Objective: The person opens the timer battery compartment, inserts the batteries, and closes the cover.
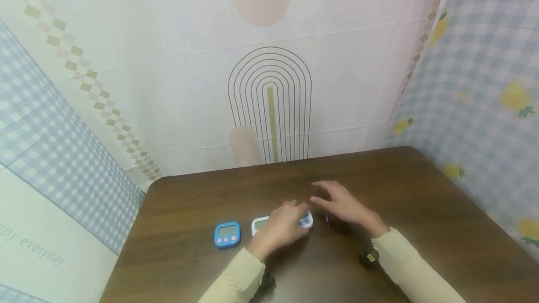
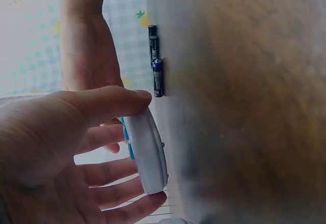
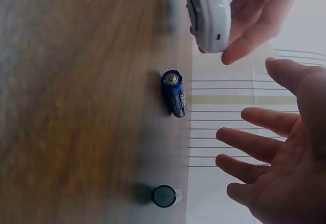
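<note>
My left hand [image 1: 294, 219] grips a white timer [image 1: 306, 221] with blue buttons, holding it on edge just above the brown table [image 1: 421, 209]. In the left wrist view the thumb and fingers clasp this timer [image 2: 147, 152]. My right hand [image 1: 322, 193] hovers open, fingers spread, over two small blue-black batteries [image 1: 326, 219] lying on the table. The right wrist view shows one battery [image 3: 174, 92] lying flat and another [image 3: 164, 196] seen end-on, both below the open palm [image 3: 275, 168], with the held timer [image 3: 209, 12] close beside them.
A blue timer [image 1: 227, 234] lies to the left, and a second white timer [image 1: 259, 224] sits partly hidden behind my left hand. Patterned cloth walls [image 1: 269, 97] close in the table at the back and both sides.
</note>
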A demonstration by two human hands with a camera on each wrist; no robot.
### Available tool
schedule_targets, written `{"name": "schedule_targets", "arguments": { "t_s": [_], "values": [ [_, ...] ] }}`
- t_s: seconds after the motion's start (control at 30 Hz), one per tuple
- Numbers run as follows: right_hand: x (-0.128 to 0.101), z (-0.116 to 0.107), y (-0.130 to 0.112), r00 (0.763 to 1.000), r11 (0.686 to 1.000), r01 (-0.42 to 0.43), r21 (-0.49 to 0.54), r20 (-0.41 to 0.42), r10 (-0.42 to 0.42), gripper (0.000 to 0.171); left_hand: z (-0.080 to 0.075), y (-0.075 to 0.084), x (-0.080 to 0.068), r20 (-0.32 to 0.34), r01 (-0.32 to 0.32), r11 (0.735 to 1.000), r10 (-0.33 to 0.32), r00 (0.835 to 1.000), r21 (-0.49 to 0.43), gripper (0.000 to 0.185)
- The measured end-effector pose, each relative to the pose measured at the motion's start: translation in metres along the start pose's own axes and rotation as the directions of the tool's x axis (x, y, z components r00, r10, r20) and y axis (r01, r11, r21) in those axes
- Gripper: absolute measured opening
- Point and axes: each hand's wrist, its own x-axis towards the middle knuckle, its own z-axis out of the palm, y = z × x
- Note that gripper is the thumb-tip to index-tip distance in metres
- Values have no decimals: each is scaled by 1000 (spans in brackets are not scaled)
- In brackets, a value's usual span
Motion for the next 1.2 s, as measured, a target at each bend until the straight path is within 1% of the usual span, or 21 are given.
{"name": "schedule_targets", "arguments": {
  "t_s": [0.2, 0.3, 0.53, 0.73, 0.87, 1.0, 1.1, 1.2],
  "values": [
    [0, 2, -1, 1000, 1000, 13, 16, -16, -13, 59, -2, 1, 1, -34, 15, 997, -17, 999, -72, 62],
    [1, 3, -1, 1000, 1000, 20, 22, -22, -19, 58, -5, 2, 1, -66, 18, 994, -26, 997, -111, 64],
    [2, 3, -2, 999, 1000, 26, 14, -41, -26, 49, -9, 2, 3, -154, 11, 989, -34, 988, -148, 63],
    [0, 4, -5, 1000, 999, 2, 47, -29, -1, 51, -9, 2, 2, -172, 53, 983, -84, 982, -174, 63],
    [0, 5, -8, 1000, 993, -16, 121, -12, 18, 51, -11, 3, 1, -207, 66, 978, -108, 972, -199, 68],
    [0, 4, -10, 1000, 975, -22, 222, 14, 19, 47, -13, 4, 1, -238, 58, 978, -107, 965, -202, 71],
    [0, 2, -10, 999, 947, -37, 319, 42, 25, 44, -15, 5, 2, -266, 40, 978, -95, 959, -205, 70],
    [1, 0, -9, 997, 903, -45, 428, 74, 15, 45, -18, 7, 4, -306, 19, 979, -82, 948, -205, 68]
  ]
}}
